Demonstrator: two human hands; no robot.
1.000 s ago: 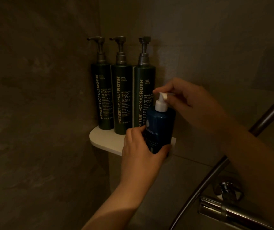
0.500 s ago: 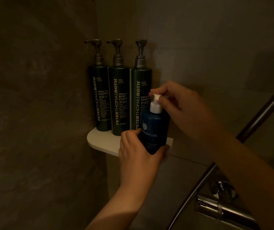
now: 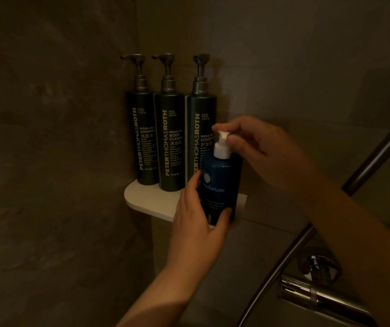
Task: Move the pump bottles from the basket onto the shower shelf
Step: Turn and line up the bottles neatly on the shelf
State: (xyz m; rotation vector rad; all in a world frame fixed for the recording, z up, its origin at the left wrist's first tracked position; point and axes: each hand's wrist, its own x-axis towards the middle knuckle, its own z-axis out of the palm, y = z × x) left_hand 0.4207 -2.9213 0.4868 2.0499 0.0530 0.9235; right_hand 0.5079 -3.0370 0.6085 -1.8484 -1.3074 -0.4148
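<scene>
A short dark blue pump bottle (image 3: pixel 222 182) with a white pump stands at the front right of the white corner shower shelf (image 3: pixel 146 199). My left hand (image 3: pixel 196 223) wraps around the bottle's lower body from the left. My right hand (image 3: pixel 257 149) pinches the white pump head between thumb and fingers. Three tall dark green pump bottles stand in a row behind it: shampoo (image 3: pixel 142 138), body cleanser (image 3: pixel 169 142) and conditioner (image 3: pixel 199 123). The basket is out of view.
Dark stone walls meet in the corner behind the shelf. A metal shower hose (image 3: pixel 290 253) runs diagonally at right, down to a chrome mixer valve (image 3: pixel 316 293) at the lower right.
The blue bottle stays on the shelf with both hands on it. My right fingers have shifted slightly on the pump head, and the view has moved a little.
</scene>
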